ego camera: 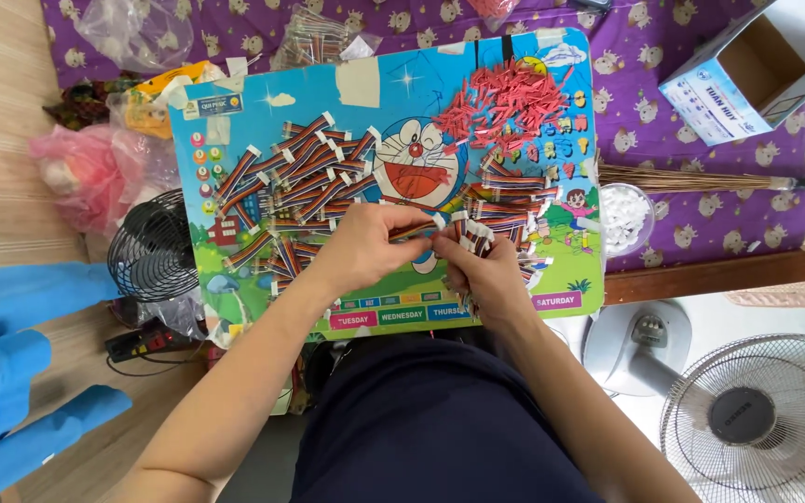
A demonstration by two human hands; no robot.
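Cartoon board (235, 140) with striped cable pieces (295, 172), red connector heap (505, 102).

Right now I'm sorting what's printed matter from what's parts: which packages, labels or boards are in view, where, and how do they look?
Cardboard box: top right on the purple cloth, open, white and blue outside, brown inside.
Cartoon board: centre, under both hands, rectangular, blue and green with coloured strips along its near edge.
Sticker: board's top left corner, small blue rectangle.
Plastic bags: top left, clear and crumpled.
Pink bag: left of the board.

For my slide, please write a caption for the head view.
Two bare hands, left hand and right hand, hold striped ribbon cables over colourful cartoon board.
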